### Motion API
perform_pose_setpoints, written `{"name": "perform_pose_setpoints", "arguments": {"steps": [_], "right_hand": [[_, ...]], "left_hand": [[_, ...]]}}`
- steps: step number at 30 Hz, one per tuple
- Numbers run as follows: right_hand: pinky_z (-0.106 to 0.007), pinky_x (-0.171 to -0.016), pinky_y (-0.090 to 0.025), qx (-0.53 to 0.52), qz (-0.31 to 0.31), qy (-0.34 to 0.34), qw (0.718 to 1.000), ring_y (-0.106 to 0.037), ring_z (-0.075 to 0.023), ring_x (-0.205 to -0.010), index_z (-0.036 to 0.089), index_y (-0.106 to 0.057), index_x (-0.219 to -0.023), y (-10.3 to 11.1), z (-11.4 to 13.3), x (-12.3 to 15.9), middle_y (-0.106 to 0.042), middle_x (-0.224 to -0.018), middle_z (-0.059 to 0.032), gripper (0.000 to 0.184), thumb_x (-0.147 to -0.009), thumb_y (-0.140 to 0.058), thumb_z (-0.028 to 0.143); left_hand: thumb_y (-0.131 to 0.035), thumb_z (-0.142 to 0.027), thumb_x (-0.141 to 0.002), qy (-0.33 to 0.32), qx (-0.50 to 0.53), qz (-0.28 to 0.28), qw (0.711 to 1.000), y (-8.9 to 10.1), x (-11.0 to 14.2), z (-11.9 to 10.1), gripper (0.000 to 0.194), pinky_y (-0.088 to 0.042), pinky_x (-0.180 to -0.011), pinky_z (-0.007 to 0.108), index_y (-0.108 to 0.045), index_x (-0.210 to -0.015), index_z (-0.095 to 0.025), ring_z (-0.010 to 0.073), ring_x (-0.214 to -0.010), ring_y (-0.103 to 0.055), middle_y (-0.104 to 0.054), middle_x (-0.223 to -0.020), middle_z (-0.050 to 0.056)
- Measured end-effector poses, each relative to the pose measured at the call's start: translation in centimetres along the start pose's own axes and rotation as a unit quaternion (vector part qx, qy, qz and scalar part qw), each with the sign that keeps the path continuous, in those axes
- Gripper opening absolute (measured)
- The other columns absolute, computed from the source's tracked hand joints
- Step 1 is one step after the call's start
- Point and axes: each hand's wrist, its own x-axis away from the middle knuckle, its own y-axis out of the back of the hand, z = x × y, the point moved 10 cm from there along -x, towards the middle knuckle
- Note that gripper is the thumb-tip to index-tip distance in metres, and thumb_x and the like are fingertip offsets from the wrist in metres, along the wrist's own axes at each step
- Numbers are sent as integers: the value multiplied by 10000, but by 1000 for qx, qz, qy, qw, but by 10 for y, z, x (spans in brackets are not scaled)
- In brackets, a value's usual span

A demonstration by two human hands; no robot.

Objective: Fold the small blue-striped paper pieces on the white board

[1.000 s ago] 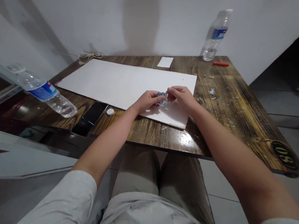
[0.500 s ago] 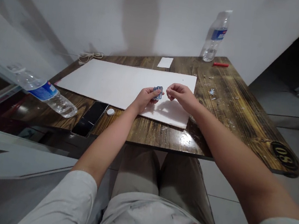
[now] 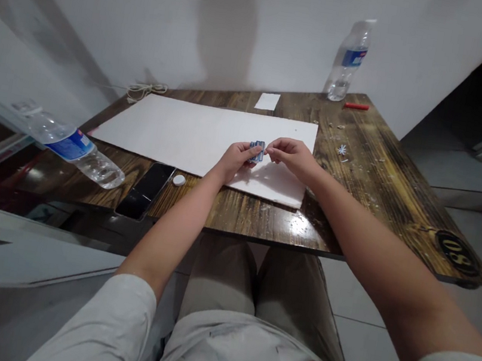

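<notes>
My left hand (image 3: pixel 238 161) grips a small flat blue-and-white piece with a barred pattern (image 3: pixel 258 150), thumb on top of it. Close to that piece's right edge, my right hand (image 3: pixel 292 155) is closed in a pinch of thumb and forefinger; whatever the fingertips hold, if anything, is too small to make out. Both hands are above the right part of a white board (image 3: pixel 176 128) that lies on the dark wooden table (image 3: pixel 253 221).
At left lies a water bottle (image 3: pixel 71 146), beside a black phone (image 3: pixel 145 190) and a white cap (image 3: pixel 179 180). Another bottle (image 3: pixel 349 64) stands at the back right near a red stick-like object (image 3: pixel 356 106). A white paper (image 3: pixel 267 101), a small snowflake-like piece (image 3: pixel 341 150) and scraps lie about.
My right hand has moved slightly left and down, so its fingertips are nearer the blue-and-white piece. My left hand still holds that piece.
</notes>
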Motion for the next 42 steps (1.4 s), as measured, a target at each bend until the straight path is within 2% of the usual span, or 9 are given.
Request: {"name": "perform_pose_setpoints", "arguments": {"steps": [12,25,31,35,42], "right_hand": [[-259,-577,-430,-35,-8,-17,999,-507,-95,-566,176,-634,-706,-3,0,3,-603,-587,7,269,-760,-752,411],[-271,-607,-456,-131,22,-57,990,-557,-105,-572,174,-595,-654,-14,-7,3,-621,-584,-6,270,-754,-764,360],[-281,-613,-474,-158,22,-70,985,-558,-110,-567,181,-596,-647,-17,-10,3,-622,-579,-10,289,-755,-767,386],[-288,-643,-496,-182,14,-74,980,-583,-117,-608,167,-637,-724,-19,-11,3,-642,-630,-27,292,-786,-730,437],[-284,-655,-499,-127,-13,-34,991,-568,-104,-602,172,-672,-771,-9,2,3,-649,-665,-20,272,-808,-703,440]], "left_hand": [[-780,-526,-673,-13,1,22,1000,-4,3,-4,407,-306,-475,202,-675,-743,-139,43,-496,-447,-550,-596,-15],[-771,-509,-695,-15,-11,24,1000,-1,3,-3,396,-333,-488,197,-638,-711,-137,46,-505,-475,-560,-605,-15],[-796,-498,-667,-13,15,19,1000,0,2,-2,405,-362,-499,192,-643,-715,-127,44,-513,-482,-564,-613,-19],[-793,-486,-675,-3,47,13,999,0,2,-3,388,-380,-508,186,-655,-746,-131,47,-541,-497,-570,-630,-21],[-785,-462,-692,10,58,10,998,1,2,-3,353,-357,-486,171,-649,-741,-140,39,-547,-490,-568,-648,-26]]}}
